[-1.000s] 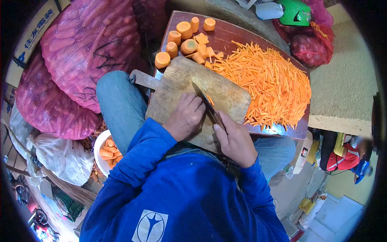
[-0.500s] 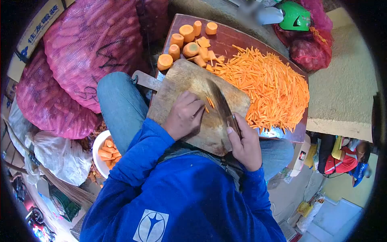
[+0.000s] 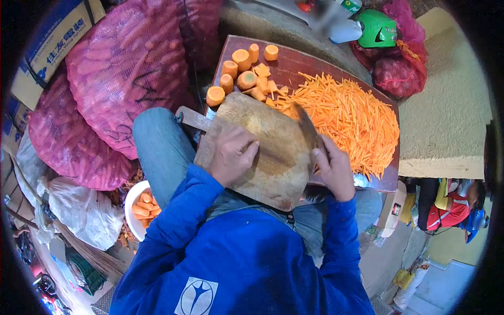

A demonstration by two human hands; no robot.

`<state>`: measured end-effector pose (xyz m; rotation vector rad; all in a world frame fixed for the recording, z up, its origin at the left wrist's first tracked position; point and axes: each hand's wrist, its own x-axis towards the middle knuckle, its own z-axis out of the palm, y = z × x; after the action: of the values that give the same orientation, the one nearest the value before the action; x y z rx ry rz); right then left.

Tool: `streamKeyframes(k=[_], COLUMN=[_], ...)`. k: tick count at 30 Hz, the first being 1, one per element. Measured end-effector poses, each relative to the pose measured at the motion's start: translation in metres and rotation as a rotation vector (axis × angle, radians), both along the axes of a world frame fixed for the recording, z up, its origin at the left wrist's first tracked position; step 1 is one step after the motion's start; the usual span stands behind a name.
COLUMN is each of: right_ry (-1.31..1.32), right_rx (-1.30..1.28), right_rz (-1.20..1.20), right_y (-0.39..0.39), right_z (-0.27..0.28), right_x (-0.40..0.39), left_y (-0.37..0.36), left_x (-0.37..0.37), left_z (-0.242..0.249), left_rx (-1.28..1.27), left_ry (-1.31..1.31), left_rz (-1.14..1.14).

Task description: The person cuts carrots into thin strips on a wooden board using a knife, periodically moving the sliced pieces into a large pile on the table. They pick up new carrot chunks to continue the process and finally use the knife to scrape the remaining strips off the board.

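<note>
The left hand [image 3: 232, 153] lies on the near-left part of the board [image 3: 273, 152], fingers curled loosely and pressing on the wood, with nothing gripped. The right hand [image 3: 334, 170] is at the board's right edge, closed round the handle of a knife [image 3: 306, 126]; its blade runs up and away along the board's far-right edge, partly hidden by the hand, and touches the strips [image 3: 346, 115].

The board is wooden, worn, with a handle sticking out to the upper left, and its top is bare of carrot. It rests on the near end of a dark red table [image 3: 294, 52], over the person's lap; both knees in jeans [image 3: 157, 142] show either side.

The strips are heaped just beyond and to the right of the board, covering most of the table's right half. At the far-left corner of the table sit chunks [image 3: 242, 68] of carrot, round stubs and a few flat slabs, close together and just beyond the board.

Left of the knee, large red mesh sacks [image 3: 121, 68] are piled up, crowding the left side of the table. Below them a white bowl [image 3: 132, 202] of peeled carrots stands on the floor beside a pale plastic bag [image 3: 84, 210]. Past the table's far end lie a green helmet [image 3: 379, 29] and another red sack [image 3: 401, 71].
</note>
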<state>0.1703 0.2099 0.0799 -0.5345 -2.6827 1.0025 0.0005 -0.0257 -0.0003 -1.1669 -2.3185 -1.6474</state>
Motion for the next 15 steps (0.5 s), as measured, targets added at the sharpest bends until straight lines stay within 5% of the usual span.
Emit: streamKeyframes(k=[4, 7, 12, 15], right_ry=[0.153, 0.164, 0.222, 0.244], right_rx=[0.031, -0.633, -0.723, -0.529], right_rz=[0.006, -0.128, -0.161, -0.087], right_y=[0.033, 0.033, 0.022, 0.023], right_z=[-0.01, -0.012, -0.017, -0.028], right_x=[-0.008, -0.01, -0.002, 0.002], left_y=[0.008, 0.02, 0.072, 0.112], left_x=[0.0, -0.018, -0.071, -0.105], left_z=[0.004, 0.017, 0.041, 0.033], left_rx=[-0.062, -0.146, -0.385, -0.58], left_ry=[0.166, 0.237, 0.477, 0.632], left_rz=[-0.062, -0.108, -0.14, -0.133])
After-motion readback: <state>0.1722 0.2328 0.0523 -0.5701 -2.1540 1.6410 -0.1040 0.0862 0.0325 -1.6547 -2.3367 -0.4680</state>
